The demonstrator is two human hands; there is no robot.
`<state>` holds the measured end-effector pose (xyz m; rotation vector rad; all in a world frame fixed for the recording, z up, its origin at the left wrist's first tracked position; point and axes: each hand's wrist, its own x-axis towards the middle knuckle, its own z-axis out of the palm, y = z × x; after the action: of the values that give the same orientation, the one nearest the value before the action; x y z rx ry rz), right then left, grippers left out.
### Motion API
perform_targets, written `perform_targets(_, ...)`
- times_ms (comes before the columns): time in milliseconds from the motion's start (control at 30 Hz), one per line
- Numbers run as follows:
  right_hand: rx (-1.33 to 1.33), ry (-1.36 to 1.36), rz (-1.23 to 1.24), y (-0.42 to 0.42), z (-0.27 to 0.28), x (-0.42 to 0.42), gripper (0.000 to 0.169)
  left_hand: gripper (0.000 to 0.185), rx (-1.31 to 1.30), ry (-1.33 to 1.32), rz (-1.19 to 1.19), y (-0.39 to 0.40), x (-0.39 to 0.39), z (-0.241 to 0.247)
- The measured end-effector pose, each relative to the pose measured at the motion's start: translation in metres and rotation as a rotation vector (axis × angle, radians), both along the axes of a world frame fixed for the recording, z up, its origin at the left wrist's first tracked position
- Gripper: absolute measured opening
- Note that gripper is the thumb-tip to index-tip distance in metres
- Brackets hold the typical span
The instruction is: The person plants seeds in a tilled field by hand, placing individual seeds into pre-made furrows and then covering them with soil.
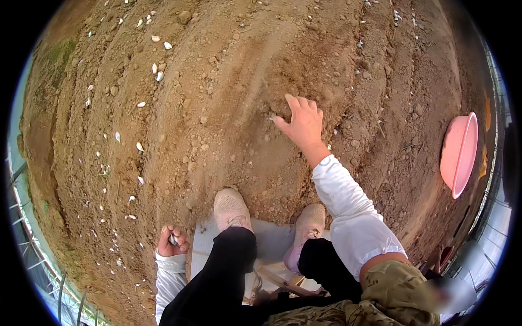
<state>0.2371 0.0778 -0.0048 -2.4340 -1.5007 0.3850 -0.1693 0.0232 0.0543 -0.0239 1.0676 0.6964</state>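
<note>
My left hand [173, 241], at the lower left beside my shoes, is curled around several garlic cloves [174, 239]. Over the brown soil [228, 134] near the middle, my right hand [302, 120] reaches out with thumb and fingers spread; nothing shows in its grasp. A small pale tip, too blurred to name, is by the thumb. More garlic cloves lie on the soil at the left, among them one clove [139, 146] and another [118, 136]. White sleeves cover both forearms.
A pink plastic basin [459, 155] rests tilted in view on the soil at the right. My two light mesh shoes [232, 205] stand at the soil's edge by a pale board [265, 240]. Small clods and furrows mark the ground. A greenhouse-like frame [28, 244] curves along the left rim.
</note>
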Motion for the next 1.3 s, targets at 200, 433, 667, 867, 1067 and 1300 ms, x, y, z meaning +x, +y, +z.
perform_targets(200,-0.014,0.222,0.236,-0.101,0.013,-0.108,0.064,0.015,0.02,-0.085,-0.076,0.008,0.037,-0.006)
perform_targets(433,-0.021,0.114,0.793,-0.118,-0.001,-0.049,0.047,0.017,0.026,-0.087,-0.089,0.005,0.046,-0.015)
perform_targets(667,0.035,-0.374,0.432,0.015,-0.011,0.155,0.034,0.018,0.017,-0.013,-0.082,0.016,0.033,-0.005)
perform_targets(867,0.164,-0.291,-0.287,0.092,-0.001,0.289,0.047,0.018,-0.042,0.173,-0.079,0.012,-0.043,0.007)
perform_targets(1067,-0.085,-0.307,-0.233,0.026,-0.047,0.329,0.053,0.02,0.089,0.168,-0.066,0.0,-0.052,0.019)
perform_targets(1300,-0.119,-0.038,0.022,-0.104,0.017,0.157,0.062,0.018,0.06,0.028,-0.132,0.014,0.016,0.023)
